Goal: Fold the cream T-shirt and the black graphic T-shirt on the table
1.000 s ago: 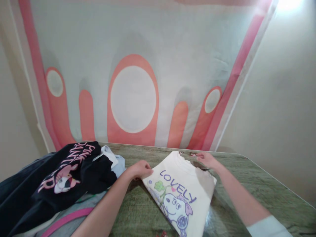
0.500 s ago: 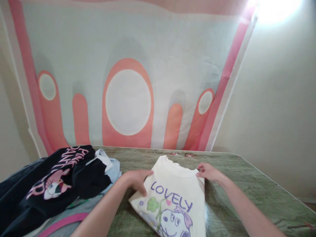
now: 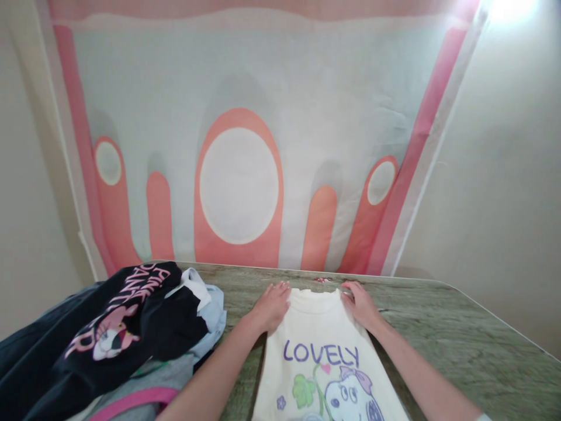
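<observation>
A folded cream T-shirt (image 3: 322,362) printed with "LOVELY" and a cartoon dog lies straight in front of me on the green marbled table (image 3: 456,345). My left hand (image 3: 272,304) rests flat on the shirt's upper left corner, fingers stretched out. At the upper right corner, beside the collar, my right hand (image 3: 358,303) lies with its fingers extended on the cloth. Neither hand grips the fabric.
A heap of clothes sits at the left: a black Pink Panther shirt (image 3: 118,327) on top, light blue cloth (image 3: 214,318) and a grey garment with a pink stripe (image 3: 144,392) under it. A pink and white patterned sheet (image 3: 239,187) hangs behind the table.
The cream shirt has turned from slanted to square in front of me. Both hands have slid up to its top corners and flattened out.
</observation>
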### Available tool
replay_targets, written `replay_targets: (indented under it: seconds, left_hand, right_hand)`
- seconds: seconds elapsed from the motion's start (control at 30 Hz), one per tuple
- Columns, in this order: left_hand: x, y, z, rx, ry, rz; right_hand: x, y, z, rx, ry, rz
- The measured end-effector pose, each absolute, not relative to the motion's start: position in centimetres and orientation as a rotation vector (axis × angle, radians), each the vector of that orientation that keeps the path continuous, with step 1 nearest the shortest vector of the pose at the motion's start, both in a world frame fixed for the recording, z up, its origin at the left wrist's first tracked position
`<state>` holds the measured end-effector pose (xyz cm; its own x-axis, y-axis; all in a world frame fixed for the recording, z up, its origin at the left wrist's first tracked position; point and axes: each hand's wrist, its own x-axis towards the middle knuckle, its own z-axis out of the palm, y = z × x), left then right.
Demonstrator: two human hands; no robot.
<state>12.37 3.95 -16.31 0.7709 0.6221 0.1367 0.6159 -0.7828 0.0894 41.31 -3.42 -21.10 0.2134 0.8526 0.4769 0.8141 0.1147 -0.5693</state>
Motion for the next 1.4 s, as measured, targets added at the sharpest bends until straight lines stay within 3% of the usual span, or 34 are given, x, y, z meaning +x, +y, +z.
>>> replay_targets:
  seconds: [0.13, 0.37, 0.57, 0.83, 1.17, 1.4]
  left_hand:
    - [13.1, 4.8, -18.3, 2.919, 1.025, 0.166]
    - [13.2, 5.1, -18.4, 2.923, 1.025, 0.157]
    - [14.0, 2.9, -17.5, 2.951, 0.959, 0.199]
    - [14.1, 3.1, -18.5, 2.908, 0.888, 0.182]
    - [13.1, 4.9, -18.4, 2.917, 1.120, 0.556]
    - [14.1, 1.4, -16.9, 2.835, 1.154, 0.365]
  right_hand:
    - [40.1, -4.2, -20.5, -1.786, -1.779, -0.115]
    - [37.9, -5.1, -20.9, -2.084, -2.049, 0.132]
    - [38.0, -5.1, -21.0, -2.153, -2.019, 0.130]
    - [38.4, -5.7, -20.1, -2.184, -1.786, -0.201]
    - [32.8, -8.7, -18.5, -1.925, -2.140, 0.152]
    - [30.4, -9.6, -19.0, -1.953, -2.132, 0.173]
